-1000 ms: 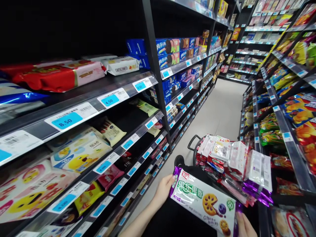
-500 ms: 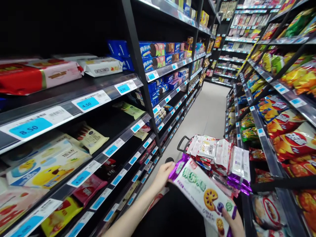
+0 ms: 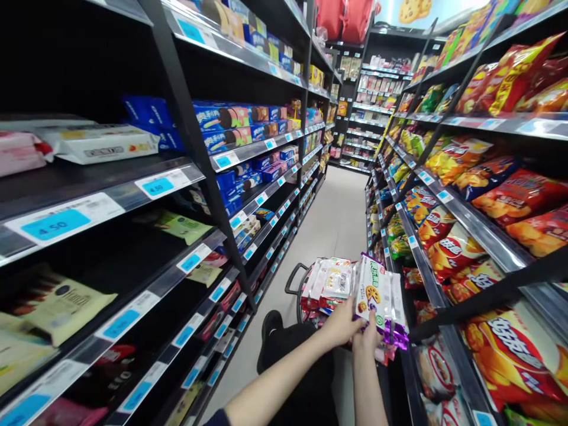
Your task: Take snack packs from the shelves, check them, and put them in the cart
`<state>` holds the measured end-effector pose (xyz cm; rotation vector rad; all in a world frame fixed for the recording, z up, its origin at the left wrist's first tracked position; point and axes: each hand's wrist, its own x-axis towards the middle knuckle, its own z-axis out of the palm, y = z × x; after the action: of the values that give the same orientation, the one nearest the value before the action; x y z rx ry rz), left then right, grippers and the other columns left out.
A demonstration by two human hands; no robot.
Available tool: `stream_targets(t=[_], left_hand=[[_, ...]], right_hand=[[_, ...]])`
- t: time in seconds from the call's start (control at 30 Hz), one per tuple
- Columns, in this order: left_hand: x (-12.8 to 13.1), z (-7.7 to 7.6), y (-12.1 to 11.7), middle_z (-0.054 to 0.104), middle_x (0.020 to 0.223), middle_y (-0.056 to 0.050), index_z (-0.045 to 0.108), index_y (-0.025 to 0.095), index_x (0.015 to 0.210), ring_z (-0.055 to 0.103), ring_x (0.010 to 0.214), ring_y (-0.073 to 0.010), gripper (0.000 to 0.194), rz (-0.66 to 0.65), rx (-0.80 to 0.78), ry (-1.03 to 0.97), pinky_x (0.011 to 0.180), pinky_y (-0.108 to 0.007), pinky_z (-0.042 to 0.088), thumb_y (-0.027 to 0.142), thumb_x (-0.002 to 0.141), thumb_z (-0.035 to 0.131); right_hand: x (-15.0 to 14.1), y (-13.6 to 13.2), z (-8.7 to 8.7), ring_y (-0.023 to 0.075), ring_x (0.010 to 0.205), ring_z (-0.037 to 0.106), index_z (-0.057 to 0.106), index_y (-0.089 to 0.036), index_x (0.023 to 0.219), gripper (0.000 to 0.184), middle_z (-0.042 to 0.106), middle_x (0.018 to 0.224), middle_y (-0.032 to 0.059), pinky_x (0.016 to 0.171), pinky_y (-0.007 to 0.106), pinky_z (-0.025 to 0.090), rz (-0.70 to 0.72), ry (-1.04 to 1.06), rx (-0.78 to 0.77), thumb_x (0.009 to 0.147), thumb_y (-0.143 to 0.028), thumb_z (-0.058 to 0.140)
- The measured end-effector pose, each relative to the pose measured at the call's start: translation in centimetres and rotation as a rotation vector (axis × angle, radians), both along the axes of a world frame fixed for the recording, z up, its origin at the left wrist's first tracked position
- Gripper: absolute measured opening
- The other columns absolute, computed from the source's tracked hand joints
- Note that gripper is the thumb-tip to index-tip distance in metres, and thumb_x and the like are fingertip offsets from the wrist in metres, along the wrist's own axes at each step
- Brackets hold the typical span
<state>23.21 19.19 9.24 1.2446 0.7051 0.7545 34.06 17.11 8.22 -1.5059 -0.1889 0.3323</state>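
Both of my hands reach forward over a shopping basket that stands on the aisle floor, heaped with several snack packets. My left hand and my right hand are closed on a white and purple biscuit packet. The packet stands upright at the right end of the heap. Its front shows a yellow biscuit picture and green lettering. White packets with red edges lie next to it in the basket. My black shoe and dark trouser leg show just below the basket.
Black shelves with blue price tags line the left side, holding blue biscuit boxes and flat packets. Shelves of chip bags run along the right. A narrow pale floor leads to more shelving at the far end.
My view has swung right and up along the aisle. Both hands have carried the biscuit packet forward from near my body to the basket's heap and turned it upright.
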Motion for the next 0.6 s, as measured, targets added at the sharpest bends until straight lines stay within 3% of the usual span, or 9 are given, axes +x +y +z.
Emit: stream_targets(t=[0.13,0.3,0.43,0.6], left_hand=[[-4.5,-2.1,-3.4,0.062,0.109,-0.006,0.049,0.018,0.121,0.054,0.105,-0.0192,0.047,-0.054,0.015,-0.013,0.095,-0.031,0.038,0.022,0.075,0.055],[-9.4,-2.9,-7.8,0.065,0.094,-0.002,0.062,0.021,0.093,0.056,0.094,-0.0149,0.019,0.052,0.012,0.029,0.09,-0.028,0.038,0.021,0.081,0.048],[-10.3,-4.5,-10.4,0.064,0.088,-0.005,0.061,0.018,0.086,0.055,0.089,-0.0167,0.016,0.097,0.051,0.047,0.082,-0.028,0.042,0.02,0.082,0.045],[-9.5,-5.8,-11.6,0.063,0.084,-0.005,0.06,0.018,0.085,0.052,0.09,-0.0183,0.016,0.11,0.217,0.058,0.081,-0.032,0.042,0.02,0.083,0.044]], right_hand=[[1.4,1.3,-1.4,0.0272,0.104,0.057,0.048,-0.011,0.111,0.073,0.053,0.119,0.0188,0.083,0.038,0.051,-0.018,0.134,-0.024,0.048,-0.037,0.075],[1.9,2.2,-2.5,0.0188,0.104,0.057,0.048,-0.019,0.11,0.059,0.057,0.116,0.0075,0.083,0.03,0.051,0.004,0.229,-0.007,0.058,-0.04,0.067],[3.0,2.5,-2.3,0.0167,0.1,0.058,0.047,-0.021,0.108,0.049,0.058,0.111,0.0042,0.08,0.031,0.052,0.013,0.299,-0.039,0.065,-0.037,0.063],[5.2,2.9,-1.0,0.0236,0.093,0.059,0.045,-0.019,0.1,0.043,0.057,0.098,0.007,0.069,0.045,0.053,0.063,0.461,-0.173,0.069,-0.044,0.062]])
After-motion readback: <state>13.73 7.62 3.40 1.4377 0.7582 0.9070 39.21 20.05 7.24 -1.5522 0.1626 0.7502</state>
